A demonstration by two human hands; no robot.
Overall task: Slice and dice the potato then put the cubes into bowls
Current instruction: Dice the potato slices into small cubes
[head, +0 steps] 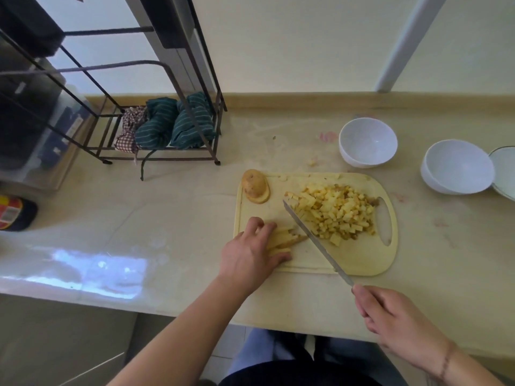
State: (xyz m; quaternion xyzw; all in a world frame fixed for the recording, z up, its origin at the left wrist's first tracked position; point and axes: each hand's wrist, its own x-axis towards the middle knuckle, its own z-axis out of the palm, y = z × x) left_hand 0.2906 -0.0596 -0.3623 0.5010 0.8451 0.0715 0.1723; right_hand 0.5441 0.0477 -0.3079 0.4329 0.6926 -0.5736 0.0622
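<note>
On a pale yellow cutting board [359,257] lies a pile of diced potato cubes [337,213]. My left hand [250,254] holds a bundle of potato strips [287,238] down on the board's near left part, fingers curled over them. My right hand [390,319] grips the handle of a long knife [312,235], whose blade runs diagonally across the board between the strips and the cube pile. A potato end piece with skin [255,185] sits at the board's far left corner. Two empty white bowls [367,142] [457,166] stand beyond the board to the right.
A dark wire rack [156,112] holding folded striped cloths [178,121] stands at the back left. A plate edge [504,171] shows at the far right. A dark-lidded jar [16,213] sits at the left edge. Loose potato bits [312,162] lie on the counter.
</note>
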